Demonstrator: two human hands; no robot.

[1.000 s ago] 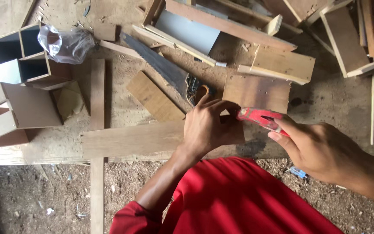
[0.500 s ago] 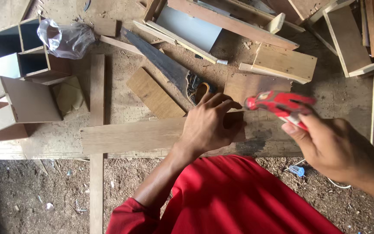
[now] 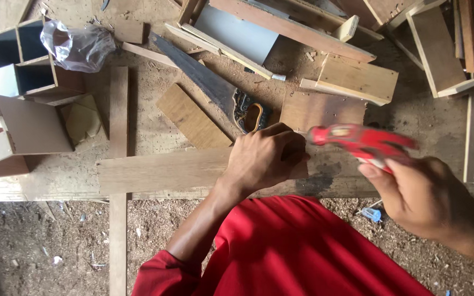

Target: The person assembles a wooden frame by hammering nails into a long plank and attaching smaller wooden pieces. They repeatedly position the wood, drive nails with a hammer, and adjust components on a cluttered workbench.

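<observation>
Low down, left hand (image 3: 267, 159) curled on plank (image 3: 160, 171), right hand (image 3: 421, 197) gripping red tool (image 3: 360, 141)

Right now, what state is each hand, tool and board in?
left hand: pressed down on the wooden plank
wooden plank: lying flat
right hand: gripping the red tool
red tool: raised, blurred
handsaw: lying flat, untouched
plastic bag: crumpled

Soft daylight, dim lower left; red tool (image 3: 363, 143) and right hand (image 3: 421, 194) motion-blurred.
</observation>
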